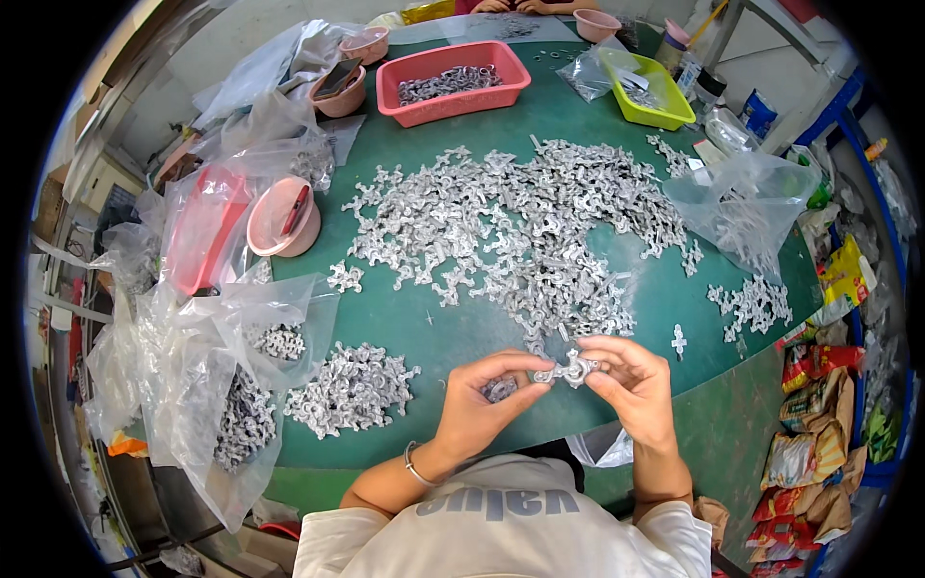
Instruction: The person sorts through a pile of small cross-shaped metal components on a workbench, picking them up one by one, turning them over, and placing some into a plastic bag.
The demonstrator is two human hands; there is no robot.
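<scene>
My left hand (487, 400) and my right hand (634, 390) meet at the near edge of the table. Between their thumbs and fingertips they pinch a small grey metal casting (575, 370) with lobed, pierced arms, one end in each hand. More grey metal (500, 389) shows in the gap between my left thumb and index finger; whether it lies in the palm or below is unclear. Just beyond my fingers spreads a large loose pile of similar castings (549, 246). A smaller heap (354, 390) lies to the left of my left hand. One single casting (678, 341) lies right of my right hand.
On the green table (424, 332), a red basin (453, 82) of grey parts and a yellow-green tray (647, 91) stand at the back. A pink bowl (283, 220) and clear plastic bags (207, 356) crowd the left; another bag (742, 202) lies right. Another person's hands (511, 6) show opposite.
</scene>
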